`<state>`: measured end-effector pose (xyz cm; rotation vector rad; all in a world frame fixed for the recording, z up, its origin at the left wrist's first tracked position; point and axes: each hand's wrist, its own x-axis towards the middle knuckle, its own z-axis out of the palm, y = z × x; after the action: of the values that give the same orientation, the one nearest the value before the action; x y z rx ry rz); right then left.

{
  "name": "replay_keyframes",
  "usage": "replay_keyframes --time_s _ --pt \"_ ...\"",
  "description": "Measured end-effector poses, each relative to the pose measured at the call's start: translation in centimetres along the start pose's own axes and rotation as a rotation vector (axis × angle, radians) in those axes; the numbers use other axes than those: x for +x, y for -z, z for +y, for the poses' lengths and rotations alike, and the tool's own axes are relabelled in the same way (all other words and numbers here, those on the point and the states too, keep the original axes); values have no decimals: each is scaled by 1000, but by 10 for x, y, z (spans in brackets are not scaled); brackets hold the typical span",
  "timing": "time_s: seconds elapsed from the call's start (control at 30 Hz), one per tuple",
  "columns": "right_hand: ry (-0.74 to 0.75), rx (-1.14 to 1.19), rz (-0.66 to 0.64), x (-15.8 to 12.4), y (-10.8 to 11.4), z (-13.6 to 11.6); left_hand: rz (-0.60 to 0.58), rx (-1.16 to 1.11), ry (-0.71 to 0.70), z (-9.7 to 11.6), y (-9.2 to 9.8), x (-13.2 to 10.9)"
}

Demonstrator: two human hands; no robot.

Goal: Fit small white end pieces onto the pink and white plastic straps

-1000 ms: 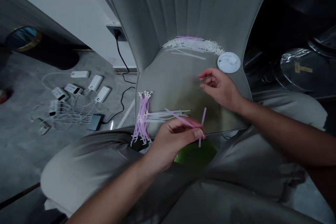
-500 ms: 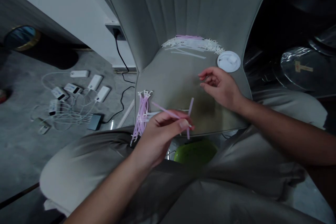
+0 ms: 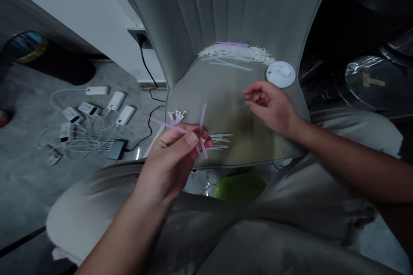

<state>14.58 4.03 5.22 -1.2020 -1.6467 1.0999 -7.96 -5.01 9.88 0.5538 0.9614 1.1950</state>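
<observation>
Pinched between the thumb and fingers of my left hand (image 3: pixel 174 154) are thin pink plastic sticks (image 3: pixel 202 118), crossed near the fingertips. That hand is over the front left of the chair seat. Behind it, a bundle of pink sticks with white ends (image 3: pixel 176 117) shows only in part. Pale sticks (image 3: pixel 221 139) stick out on the seat just past its fingertips. My right hand (image 3: pixel 272 105) hovers above the right of the seat, fingers curled and thumb apart from them, with nothing visible inside. A round white dish (image 3: pixel 280 74) holding small white bits lies just beyond it.
A pile of white and pink sticks (image 3: pixel 237 51) lines the back of the grey chair seat (image 3: pixel 200 81). On the floor at left are several white devices with cables (image 3: pixel 97 90) beside a wall socket (image 3: pixel 140 38). Something green (image 3: pixel 240 187) shows below the seat's front edge.
My left hand has moved left with the crossed pink sticks, now covering much of the pink bundle and uncovering the pale sticks. My right hand has stayed nearly still.
</observation>
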Motion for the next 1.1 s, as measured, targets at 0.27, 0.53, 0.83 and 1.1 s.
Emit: replay_keyframes --time_s 0.27,0.53,0.83,1.1 --pt "20 11 4 1 0 2 -16 -7 -4 1 2 0" --pt "19 -6 7 1 0 2 -8 0 -5 0 2 0" --pt "13 1 5 1 0 3 -14 -9 2 0 4 -1" --pt "16 -6 13 3 0 4 -13 -14 23 0 0 -1"
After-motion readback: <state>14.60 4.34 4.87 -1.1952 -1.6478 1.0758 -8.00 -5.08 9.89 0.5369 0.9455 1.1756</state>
